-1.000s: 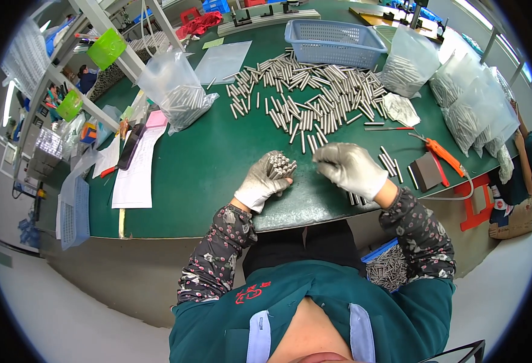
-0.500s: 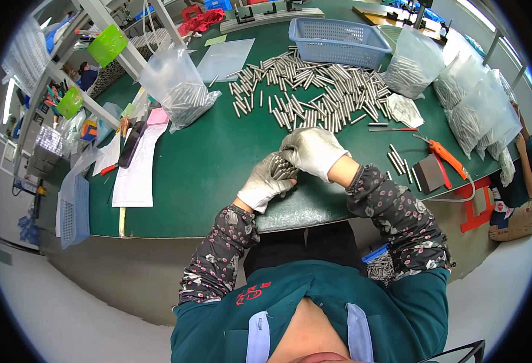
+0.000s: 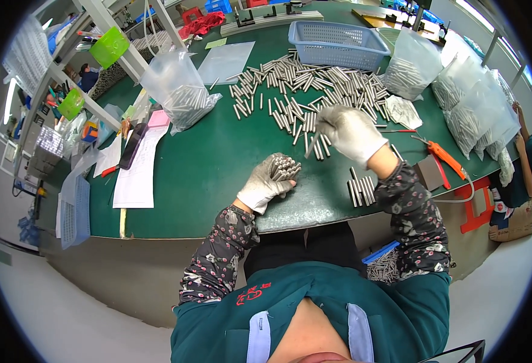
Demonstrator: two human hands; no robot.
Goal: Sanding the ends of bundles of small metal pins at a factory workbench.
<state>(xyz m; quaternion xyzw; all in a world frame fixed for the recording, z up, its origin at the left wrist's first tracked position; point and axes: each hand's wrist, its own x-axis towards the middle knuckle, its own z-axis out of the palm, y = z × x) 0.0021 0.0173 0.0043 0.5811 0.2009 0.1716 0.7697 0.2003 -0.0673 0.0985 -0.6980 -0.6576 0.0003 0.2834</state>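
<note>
Many metal rods (image 3: 314, 91) lie loose on the green table (image 3: 205, 175) near the top of the frame, not picked yet. I see my left hand (image 3: 266, 184) closed around a full bundle of rods (image 3: 283, 166) in the middle. My right hand (image 3: 351, 130) pinches one rod (image 3: 312, 140) just above it.

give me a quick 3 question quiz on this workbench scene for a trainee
1. True or false: the left hand grips a bundle of metal rods.
2. Multiple choice: where is the right hand? A) resting flat on the paper sheets B) raised over the loose rods on the green table, pinching one rod C) inside the blue basket
3. Fill in: the tool with orange handles lies to the person's ____ side.

Key
1. True: the gloved hand is closed around the bundle, rod ends showing.
2. B
3. Right, beside a small neat stack of rods.
</note>
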